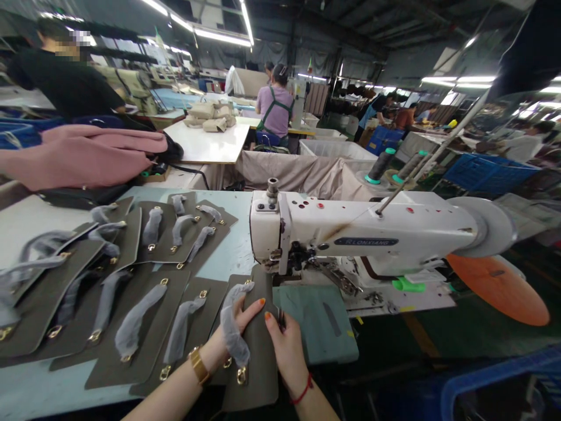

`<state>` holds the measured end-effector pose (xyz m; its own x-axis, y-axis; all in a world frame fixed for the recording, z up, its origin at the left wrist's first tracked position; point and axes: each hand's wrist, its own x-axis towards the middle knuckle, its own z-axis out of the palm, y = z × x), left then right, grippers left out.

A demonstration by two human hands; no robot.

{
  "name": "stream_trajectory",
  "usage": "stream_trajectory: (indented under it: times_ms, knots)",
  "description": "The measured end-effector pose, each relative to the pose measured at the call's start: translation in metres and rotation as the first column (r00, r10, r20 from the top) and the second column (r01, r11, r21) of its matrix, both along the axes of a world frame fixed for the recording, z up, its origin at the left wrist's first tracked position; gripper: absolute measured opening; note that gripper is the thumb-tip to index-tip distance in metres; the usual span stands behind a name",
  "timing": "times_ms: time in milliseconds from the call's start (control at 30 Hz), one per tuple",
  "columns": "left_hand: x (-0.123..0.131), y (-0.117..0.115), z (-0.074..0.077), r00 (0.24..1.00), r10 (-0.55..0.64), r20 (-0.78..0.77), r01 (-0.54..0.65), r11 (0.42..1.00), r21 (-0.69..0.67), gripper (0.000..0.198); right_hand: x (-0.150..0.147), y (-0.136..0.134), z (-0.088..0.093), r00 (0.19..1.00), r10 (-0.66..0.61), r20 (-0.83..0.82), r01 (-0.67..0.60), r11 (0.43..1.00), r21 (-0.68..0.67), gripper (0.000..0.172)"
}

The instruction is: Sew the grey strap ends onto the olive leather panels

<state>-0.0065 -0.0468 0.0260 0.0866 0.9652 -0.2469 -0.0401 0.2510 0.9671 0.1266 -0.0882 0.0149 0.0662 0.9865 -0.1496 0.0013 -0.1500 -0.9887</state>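
A dark olive leather panel (258,351) with a grey wrapped handle (231,327) and gold rings lies under the head of a white sewing machine (359,234). My left hand (234,333) reaches under the wrapped handle, with its thumb pressed flat on the panel. My right hand (284,345) rests on the panel's right edge, thumb on the leather and fingers curled beside it. A gold bracelet is on my left wrist, a red cord on my right.
Several more olive panels with wrapped handles (131,292) are spread over the light blue table (39,389) to the left. Pink fabric (83,155) is piled at the back left. Other people work at far tables. Blue crates (486,172) stand on the right.
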Motion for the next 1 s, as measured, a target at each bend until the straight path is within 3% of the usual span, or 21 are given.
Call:
stream_trajectory:
  times_ms: [333,467,667,833,1000]
  knots:
    - [-0.001,0.001,0.006,0.994,-0.018,-0.107,0.037,0.984,0.173,0.049,0.002,0.001,-0.007,0.999,0.017,0.046,-0.017,1.000,0.002,0.037]
    - [0.000,0.002,0.002,1.000,0.011,-0.026,-0.008,0.995,0.103,0.050,0.002,0.002,-0.008,0.999,0.015,0.046,-0.014,1.000,-0.011,0.037]
    - [0.001,0.005,0.001,0.988,0.006,0.152,0.011,0.994,-0.111,0.046,0.001,0.008,-0.008,1.000,0.013,0.024,-0.013,1.000,-0.008,0.037]
    - [0.003,0.009,0.006,0.981,0.039,0.191,-0.012,0.990,-0.140,0.059,0.001,0.017,-0.009,1.000,0.002,-0.004,-0.003,0.999,-0.047,0.040]
    - [0.006,0.016,0.002,0.975,0.044,0.218,-0.012,0.989,-0.146,0.052,0.004,0.026,-0.010,0.999,0.023,0.033,-0.022,0.999,-0.039,0.039]
